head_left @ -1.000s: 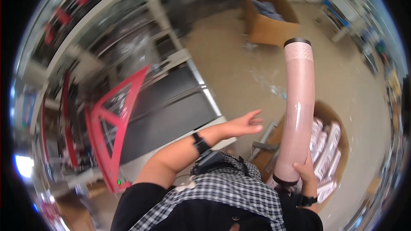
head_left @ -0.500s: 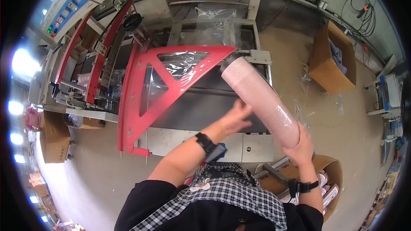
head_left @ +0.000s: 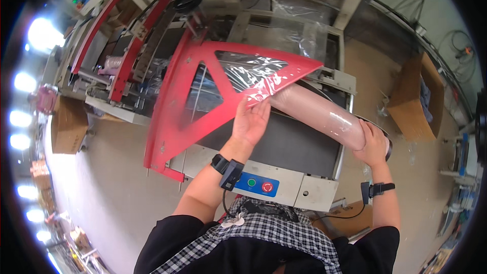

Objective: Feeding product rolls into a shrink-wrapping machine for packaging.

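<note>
A long pink roll [head_left: 324, 114] with a glossy surface and a dark right end lies slanted over the dark machine bed [head_left: 299, 144]. My right hand [head_left: 373, 142] is closed round its right end. Its far left end passes beneath the slanting edge of a red triangular frame [head_left: 203, 124]. Clear shiny film [head_left: 253, 73] shows through the frame's cut-outs. My left hand [head_left: 251, 123] is palm up at that edge, beside the roll's left end, its fingers extended and touching the edge or film. What lies under the fingertips is hidden.
A blue panel with green and red buttons [head_left: 258, 184] sits on the machine's near side. Red rails [head_left: 137, 45] rise at the left. Open cardboard boxes stand on the floor at right [head_left: 413, 104] and left [head_left: 68, 127]. Another box is partly visible below the machine.
The pink roll has swung flatter and its far end has gone under the red frame's edge. My left hand has moved up to that edge. The head view has shifted.
</note>
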The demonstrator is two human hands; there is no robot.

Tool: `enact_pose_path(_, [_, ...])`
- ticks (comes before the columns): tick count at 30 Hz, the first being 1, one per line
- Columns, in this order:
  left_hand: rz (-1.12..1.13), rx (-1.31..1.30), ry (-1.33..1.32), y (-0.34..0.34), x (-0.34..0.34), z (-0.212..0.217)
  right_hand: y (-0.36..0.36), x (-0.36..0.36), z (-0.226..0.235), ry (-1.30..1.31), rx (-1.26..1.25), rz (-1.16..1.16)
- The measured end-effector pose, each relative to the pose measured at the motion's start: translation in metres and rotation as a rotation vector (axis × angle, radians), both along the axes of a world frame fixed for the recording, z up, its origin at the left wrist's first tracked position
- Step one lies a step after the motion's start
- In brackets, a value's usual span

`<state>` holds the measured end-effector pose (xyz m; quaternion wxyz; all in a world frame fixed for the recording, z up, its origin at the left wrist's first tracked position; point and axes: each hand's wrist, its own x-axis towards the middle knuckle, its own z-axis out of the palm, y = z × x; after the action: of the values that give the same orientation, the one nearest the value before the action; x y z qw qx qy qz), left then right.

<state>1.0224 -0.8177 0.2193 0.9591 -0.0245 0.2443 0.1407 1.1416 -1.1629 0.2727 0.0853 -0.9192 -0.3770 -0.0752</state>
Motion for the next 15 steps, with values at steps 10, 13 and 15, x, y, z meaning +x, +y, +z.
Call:
enact_pose_path(10, [-0.003, 0.05, 0.037, -0.006, -0.006, -0.005, 0.179, 0.035, -0.036, 0.408, -0.014, 0.147])
enact_pose_path(13, [0.014, 0.126, 0.044, -0.003, -0.014, -0.02, 0.182, 0.033, -0.042, 0.262, 0.058, 0.221])
enact_pose_path(15, [0.032, 0.134, 0.146, -0.002, -0.02, -0.027, 0.167, 0.026, -0.039, 0.261, -0.026, 0.089])
